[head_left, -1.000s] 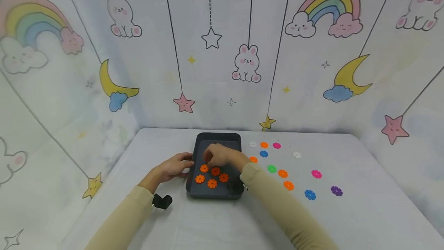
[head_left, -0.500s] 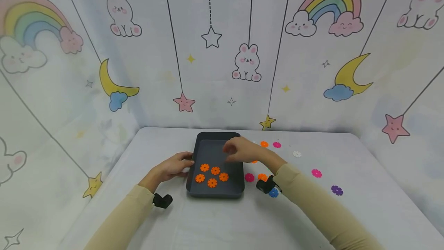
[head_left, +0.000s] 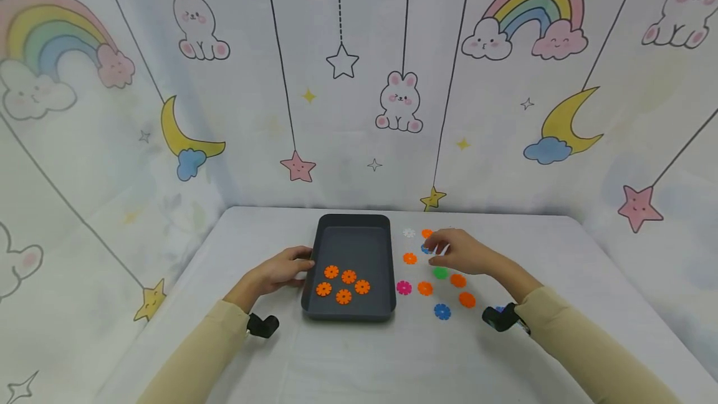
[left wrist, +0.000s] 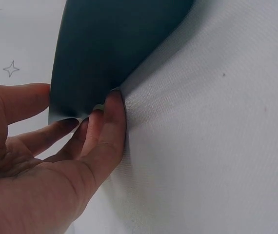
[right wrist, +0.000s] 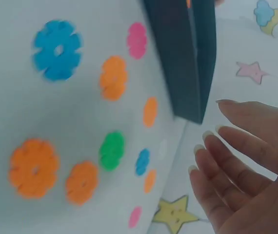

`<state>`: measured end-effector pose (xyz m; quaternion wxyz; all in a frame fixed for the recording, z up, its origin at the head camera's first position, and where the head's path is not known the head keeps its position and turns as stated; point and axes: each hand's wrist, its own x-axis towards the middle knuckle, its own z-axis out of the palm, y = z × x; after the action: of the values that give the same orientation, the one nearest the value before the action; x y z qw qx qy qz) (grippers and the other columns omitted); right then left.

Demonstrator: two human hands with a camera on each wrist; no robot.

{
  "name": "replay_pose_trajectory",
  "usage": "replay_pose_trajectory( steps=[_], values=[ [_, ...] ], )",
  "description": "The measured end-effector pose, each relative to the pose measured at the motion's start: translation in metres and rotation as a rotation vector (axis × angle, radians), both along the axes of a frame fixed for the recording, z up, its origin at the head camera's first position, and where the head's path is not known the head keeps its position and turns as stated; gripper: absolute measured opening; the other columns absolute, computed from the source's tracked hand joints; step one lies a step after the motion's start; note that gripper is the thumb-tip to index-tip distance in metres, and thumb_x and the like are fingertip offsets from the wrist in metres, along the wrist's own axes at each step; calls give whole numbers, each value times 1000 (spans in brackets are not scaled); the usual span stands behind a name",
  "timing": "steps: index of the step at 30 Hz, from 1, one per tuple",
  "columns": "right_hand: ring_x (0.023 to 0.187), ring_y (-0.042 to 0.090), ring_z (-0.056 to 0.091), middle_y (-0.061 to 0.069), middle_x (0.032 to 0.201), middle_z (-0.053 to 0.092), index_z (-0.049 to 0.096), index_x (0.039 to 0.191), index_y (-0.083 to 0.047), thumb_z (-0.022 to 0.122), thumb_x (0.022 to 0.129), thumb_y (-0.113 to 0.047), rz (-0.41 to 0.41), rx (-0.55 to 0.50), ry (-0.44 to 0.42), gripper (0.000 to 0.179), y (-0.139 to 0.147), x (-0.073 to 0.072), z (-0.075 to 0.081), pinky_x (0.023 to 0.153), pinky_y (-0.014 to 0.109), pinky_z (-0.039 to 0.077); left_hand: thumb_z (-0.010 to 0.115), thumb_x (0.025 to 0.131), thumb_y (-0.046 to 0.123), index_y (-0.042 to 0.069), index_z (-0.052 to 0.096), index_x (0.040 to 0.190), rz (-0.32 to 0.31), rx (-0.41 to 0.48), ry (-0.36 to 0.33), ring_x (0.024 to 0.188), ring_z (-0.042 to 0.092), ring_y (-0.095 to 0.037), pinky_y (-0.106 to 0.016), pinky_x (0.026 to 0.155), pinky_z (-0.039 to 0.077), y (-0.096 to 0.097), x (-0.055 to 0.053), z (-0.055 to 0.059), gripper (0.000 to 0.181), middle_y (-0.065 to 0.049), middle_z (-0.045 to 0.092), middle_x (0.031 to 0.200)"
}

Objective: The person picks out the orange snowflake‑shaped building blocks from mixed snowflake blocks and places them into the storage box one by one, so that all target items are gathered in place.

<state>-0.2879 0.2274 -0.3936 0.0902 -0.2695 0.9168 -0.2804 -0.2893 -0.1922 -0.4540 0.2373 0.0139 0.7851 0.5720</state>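
Observation:
A dark grey tray (head_left: 362,248) holds several orange notched flower-shaped discs (head_left: 343,296) in its near half. My left hand (head_left: 284,268) holds the tray's left side, its fingertips right at the rim. In the left wrist view, fingers and thumb span the outside of the dark wall (left wrist: 105,44) from rim to base. My right hand (head_left: 461,250) hovers over the loose discs right of the tray, fingers loosely bent and nothing between them. Below its fingertips are a partly covered blue disc (head_left: 426,249) and a green disc (head_left: 440,273).
Several more discs lie on the white tablecloth (head_left: 269,354): a pink disc (head_left: 404,287) beside the tray, a blue disc (head_left: 442,312) nearer me, and a white disc (head_left: 409,233) farther back. A fabric backdrop (head_left: 359,111) with cartoon prints stands behind the table.
My right hand has moved right, from over the orange discs inside the tray to above the loose discs on the cloth. The left hand and tray have stayed put.

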Motion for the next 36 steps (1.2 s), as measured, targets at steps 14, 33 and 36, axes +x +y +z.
replay_pose_trajectory(
  steps=[14, 33, 36],
  values=[
    [91, 20, 59, 6, 99, 67, 68, 116, 3, 75, 92, -12, -111, 4, -23, 29, 57, 15, -40, 75, 25, 55, 53, 106, 12, -4, 31, 156, -12, 5, 4, 139, 46, -40, -52, 103, 53, 0, 3, 2, 56, -28, 32, 160],
    [91, 20, 56, 2, 98, 64, 70, 109, -4, 81, 87, -16, -187, -20, -80, 28, 65, 20, -61, 77, 27, 53, 52, 106, 13, -4, 31, 156, -12, -4, 8, 139, 46, -39, -52, 104, 53, 1, 1, 0, 57, -27, 33, 160],
    [91, 20, 55, 3, 98, 64, 70, 109, -4, 81, 87, -16, -189, -22, -78, 27, 64, 21, -61, 77, 27, 53, 53, 106, 13, -3, 32, 156, -1, -6, 6, 138, 47, -39, -52, 103, 53, 2, 1, 0, 56, -26, 34, 160]
  ],
)
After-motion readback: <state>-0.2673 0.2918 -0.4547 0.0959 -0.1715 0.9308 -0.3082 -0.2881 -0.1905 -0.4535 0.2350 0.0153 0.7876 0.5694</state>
